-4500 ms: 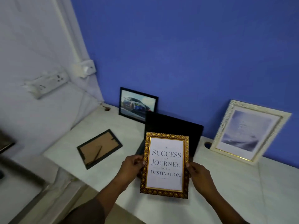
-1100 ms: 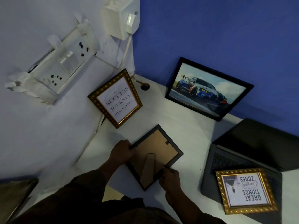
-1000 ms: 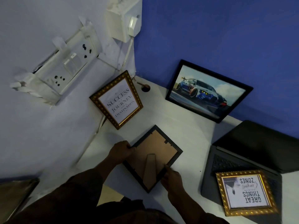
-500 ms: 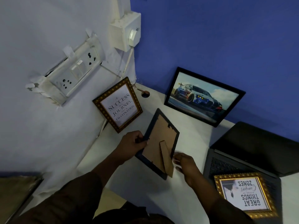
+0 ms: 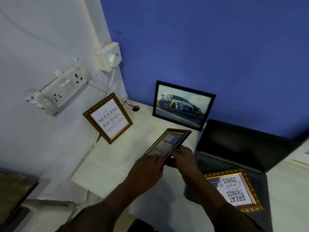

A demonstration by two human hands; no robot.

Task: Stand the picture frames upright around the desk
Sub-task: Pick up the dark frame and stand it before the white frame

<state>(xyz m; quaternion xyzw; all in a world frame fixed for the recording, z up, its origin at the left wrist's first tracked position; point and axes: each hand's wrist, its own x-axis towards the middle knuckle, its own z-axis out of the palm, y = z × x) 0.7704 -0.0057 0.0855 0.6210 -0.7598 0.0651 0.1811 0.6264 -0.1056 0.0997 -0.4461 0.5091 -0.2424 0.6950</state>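
Observation:
Both hands hold a small dark frame (image 5: 172, 140) with blurred print, face up and tilted, above the white desk (image 5: 117, 164). My left hand (image 5: 147, 168) covers its near end and my right hand (image 5: 184, 156) grips its right edge. The gold "Success" frame (image 5: 108, 118) leans upright against the pale left wall. The black car-photo frame (image 5: 183, 105) stands against the blue wall. A gold "Great Things" frame (image 5: 234, 190) lies flat on the laptop keyboard.
An open black laptop (image 5: 247, 148) sits at the right. A socket strip (image 5: 61, 92) and a switch box (image 5: 108, 56) hang on the left wall, with a cable running down to a desk hole (image 5: 135, 108). A white frame's edge (image 5: 301, 158) shows at far right.
The dark frame, held back-side up half a second ago, is now turned picture-side up and moved right toward the laptop. The view has shifted right.

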